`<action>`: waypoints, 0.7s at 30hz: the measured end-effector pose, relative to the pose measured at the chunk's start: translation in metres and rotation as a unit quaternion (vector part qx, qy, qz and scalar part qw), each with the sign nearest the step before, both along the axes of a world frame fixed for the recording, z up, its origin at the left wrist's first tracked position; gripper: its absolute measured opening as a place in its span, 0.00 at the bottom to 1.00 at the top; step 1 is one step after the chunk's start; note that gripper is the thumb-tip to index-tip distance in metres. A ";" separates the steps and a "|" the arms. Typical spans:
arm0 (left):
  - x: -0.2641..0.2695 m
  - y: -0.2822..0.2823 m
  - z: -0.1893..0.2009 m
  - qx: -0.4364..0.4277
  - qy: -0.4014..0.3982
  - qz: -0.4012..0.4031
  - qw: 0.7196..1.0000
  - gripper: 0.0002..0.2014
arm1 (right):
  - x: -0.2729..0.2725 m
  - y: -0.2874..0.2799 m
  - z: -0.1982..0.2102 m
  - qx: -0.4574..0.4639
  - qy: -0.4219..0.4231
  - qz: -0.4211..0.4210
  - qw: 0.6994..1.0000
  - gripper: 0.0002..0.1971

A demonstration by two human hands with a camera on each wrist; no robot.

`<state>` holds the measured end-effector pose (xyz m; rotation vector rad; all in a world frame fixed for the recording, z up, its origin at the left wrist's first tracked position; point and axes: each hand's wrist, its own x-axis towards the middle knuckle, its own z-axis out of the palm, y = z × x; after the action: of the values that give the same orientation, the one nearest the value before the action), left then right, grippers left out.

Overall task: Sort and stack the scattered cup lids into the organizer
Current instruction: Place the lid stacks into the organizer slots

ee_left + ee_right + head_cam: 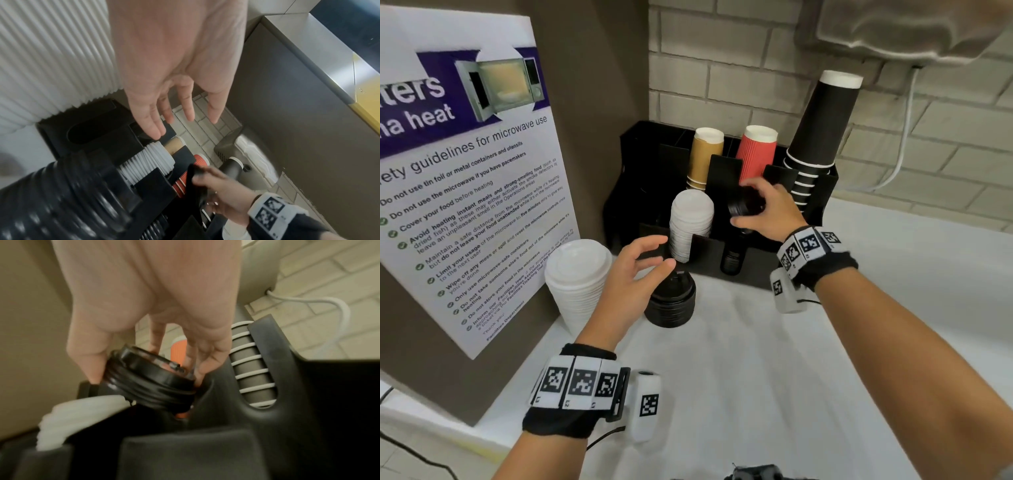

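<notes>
Head view: right hand (768,210) gripping small stack of black plastic cup lids (744,205), tilting above black organizer (822,192) slot; left hand (635,270) spread empty. Risking catching divider, spilling.

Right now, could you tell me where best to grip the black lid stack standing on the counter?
Probably from above, fingers around the ribbed sides of the black lid stack. It stands upright with its top free, and the left hand hovers open just over it.
</notes>
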<state>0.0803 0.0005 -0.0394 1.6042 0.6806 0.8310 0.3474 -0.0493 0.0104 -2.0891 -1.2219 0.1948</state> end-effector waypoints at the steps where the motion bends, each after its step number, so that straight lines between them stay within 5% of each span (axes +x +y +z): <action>1: -0.001 0.001 0.000 0.002 -0.001 0.003 1.000 0.16 | 0.004 0.003 -0.003 -0.048 -0.035 0.002 0.998 0.35; 10: 0.000 0.005 -0.003 0.003 0.001 0.013 1.000 0.13 | 0.000 0.030 -0.021 -0.311 -0.228 0.015 0.922 0.39; 17: -0.001 0.005 -0.002 0.005 0.000 0.019 1.000 0.12 | -0.010 0.033 -0.030 -0.373 -0.307 0.030 0.875 0.41; 21: -0.003 0.007 -0.001 0.004 -0.007 0.023 1.000 0.12 | -0.018 0.035 -0.034 -0.343 -0.323 0.003 0.882 0.38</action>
<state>0.0778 0.0073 -0.0400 1.5942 0.7086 0.8790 0.3294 -0.0146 -0.0235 -2.9094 -1.7240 -0.1067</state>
